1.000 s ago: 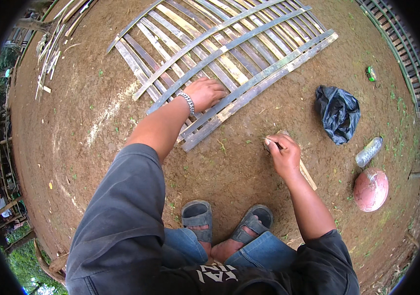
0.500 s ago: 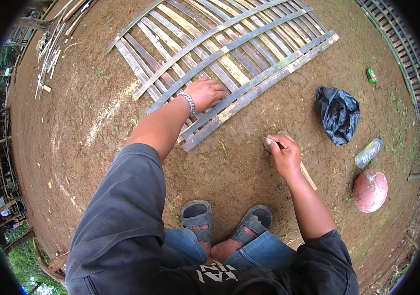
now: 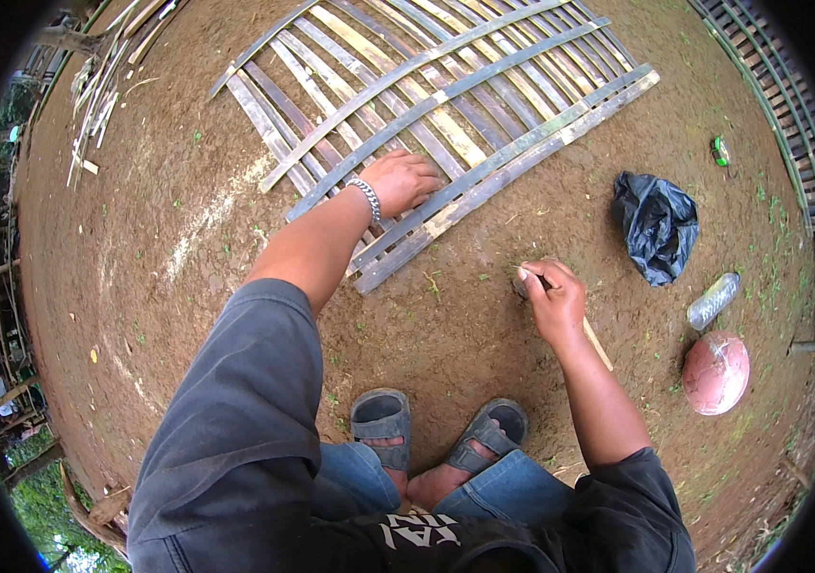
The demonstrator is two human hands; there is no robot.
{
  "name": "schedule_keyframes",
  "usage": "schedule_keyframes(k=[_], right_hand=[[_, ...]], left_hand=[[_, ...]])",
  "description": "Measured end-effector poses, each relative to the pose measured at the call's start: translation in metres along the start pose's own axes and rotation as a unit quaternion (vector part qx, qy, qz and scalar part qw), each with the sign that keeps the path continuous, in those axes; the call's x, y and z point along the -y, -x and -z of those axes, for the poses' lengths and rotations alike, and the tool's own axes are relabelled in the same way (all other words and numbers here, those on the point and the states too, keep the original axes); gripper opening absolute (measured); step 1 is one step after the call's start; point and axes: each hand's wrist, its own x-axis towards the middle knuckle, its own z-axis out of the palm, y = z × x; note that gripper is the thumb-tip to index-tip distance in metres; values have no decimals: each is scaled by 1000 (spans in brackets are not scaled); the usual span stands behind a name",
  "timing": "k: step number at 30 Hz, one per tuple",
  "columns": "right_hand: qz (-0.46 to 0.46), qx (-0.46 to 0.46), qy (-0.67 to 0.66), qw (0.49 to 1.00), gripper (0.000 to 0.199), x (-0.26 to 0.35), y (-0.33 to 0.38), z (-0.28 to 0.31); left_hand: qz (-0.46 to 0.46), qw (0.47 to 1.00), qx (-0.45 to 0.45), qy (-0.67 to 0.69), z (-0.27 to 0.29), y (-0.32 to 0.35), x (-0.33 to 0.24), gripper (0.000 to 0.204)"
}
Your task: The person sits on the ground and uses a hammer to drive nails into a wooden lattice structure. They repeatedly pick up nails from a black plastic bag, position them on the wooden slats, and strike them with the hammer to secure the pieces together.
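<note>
The left hand [image 3: 405, 181] lies flat with its fingers spread on the bamboo panel [image 3: 445, 115], pressing on the slats near the panel's lower edge. It grips nothing; it just rests there, palm down. A silver bracelet [image 3: 366, 198] sits on that wrist.

The right hand [image 3: 550, 301] is closed in a fist around a tool with a wooden handle [image 3: 598, 344]. The handle sticks out behind the hand, and the front end touches the dirt ground [image 3: 188, 267] (I cannot tell what kind of tool it is, since the hand hides its head).

The bamboo panel is lying flat on the ground in front of the person, with long strips crossing each other. It is a little way off from the right hand.

To the right lie a black plastic bag [image 3: 656, 224], a clear plastic bottle [image 3: 713, 301] and a round reddish ball [image 3: 716, 372]. Down low, the person's two feet wear grey sandals [image 3: 381, 418]. More bamboo strips [image 3: 102, 95] lie far off on the left.
</note>
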Motion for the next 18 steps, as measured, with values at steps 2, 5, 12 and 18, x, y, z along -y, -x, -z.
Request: schedule_keyframes(k=[2, 5, 12, 18], right_hand=[[11, -1, -6, 1000, 11, -2, 0, -3], [31, -1, -2, 1000, 11, 2, 0, -8], [22, 16, 3, 1000, 11, 10, 2, -20], [2, 35, 7, 999, 11, 16, -8, -25]], left_hand=[[10, 1000, -17, 6, 4, 3, -3, 38], [63, 994, -82, 37, 14, 13, -14, 40], [271, 925, -240, 117, -3, 32, -86, 42], [423, 891, -113, 117, -18, 8, -106, 63]])
